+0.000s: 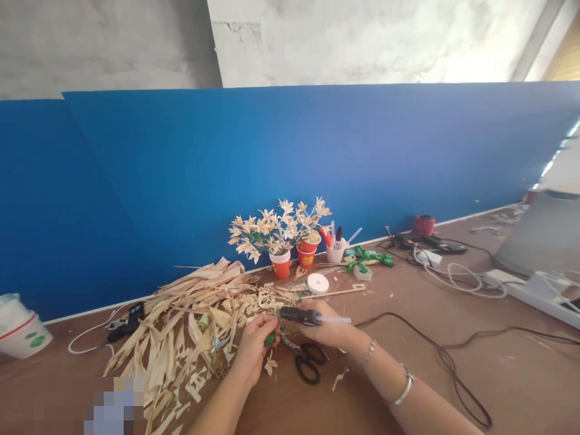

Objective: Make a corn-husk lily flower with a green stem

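Observation:
My right hand (327, 326) is closed around a black hot glue gun (296, 315), with a translucent glue stick (338, 320) poking out of its back end. The gun's nose points left, toward my left hand (254, 349). Thumb and fingers of the left hand pinch a small green piece (269, 339), perhaps green tape; most of it is hidden by the fingers. Black-handled scissors (309, 364) lie on the table below the glue gun. A small pale husk flower (270, 364) rests beside the left hand.
Dried corn husks (181, 338) heap up on the left. Husk flowers (267, 226) stand in red paper cups (281, 267) near the blue partition (317, 145). A white tape roll (318, 283) lies in front. Black cable (430, 341) and a power strip (534, 302) occupy the right.

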Tool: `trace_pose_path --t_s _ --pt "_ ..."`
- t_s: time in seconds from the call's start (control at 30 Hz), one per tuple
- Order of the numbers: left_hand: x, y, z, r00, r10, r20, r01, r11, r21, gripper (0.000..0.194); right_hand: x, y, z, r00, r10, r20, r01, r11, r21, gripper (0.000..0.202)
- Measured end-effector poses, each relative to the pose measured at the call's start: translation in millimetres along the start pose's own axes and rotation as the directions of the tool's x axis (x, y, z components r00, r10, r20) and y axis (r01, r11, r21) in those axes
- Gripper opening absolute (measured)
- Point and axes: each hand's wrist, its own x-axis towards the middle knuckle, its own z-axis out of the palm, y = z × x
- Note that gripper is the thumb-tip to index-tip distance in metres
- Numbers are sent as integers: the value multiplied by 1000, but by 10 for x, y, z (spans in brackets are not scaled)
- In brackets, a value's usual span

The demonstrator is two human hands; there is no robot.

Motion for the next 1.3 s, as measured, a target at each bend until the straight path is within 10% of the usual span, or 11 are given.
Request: trace_pose_path --t_s 1.3 --pt "9 -18 -24 1000 2 10 -2 1000 -25 23 2 83 32 1000 19 5 -19 1000 21 11"
